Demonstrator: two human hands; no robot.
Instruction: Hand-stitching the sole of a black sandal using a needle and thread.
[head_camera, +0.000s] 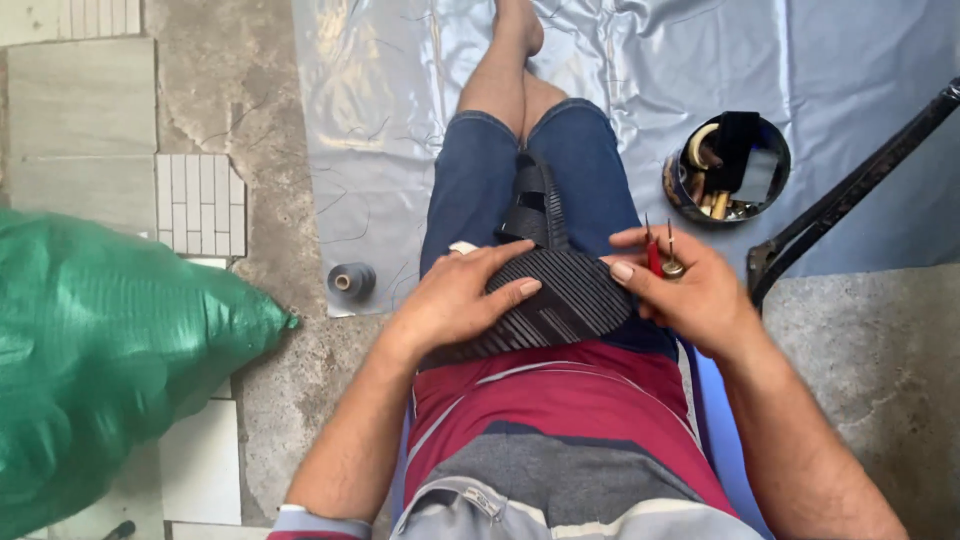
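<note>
Black sandal (555, 295), sole up, lying across the lap of a seated person.

Left hand (455, 300) lies flat on the ribbed sole, fingers (515, 290) spread and pressing it down; right hand (690, 290) sits at the sole's right edge, fingers pinching a small red-handled tool (657, 255) with thin metal points upward. Strap (535, 200) runs up over the blue shorts (590, 170). Around: grey thread spool (351, 280) on the floor, round tin (727, 165) of oddments on the pale sheet (400, 100), green sack (110, 350) at left. Risks: the points may prick the holding hand if the tool slips; the sandal may slide off the thigh if the pressure eases. Tool's lower end is hidden in the palm; tin contents hard to make out; black bar (850, 190) cut off at right.
</note>
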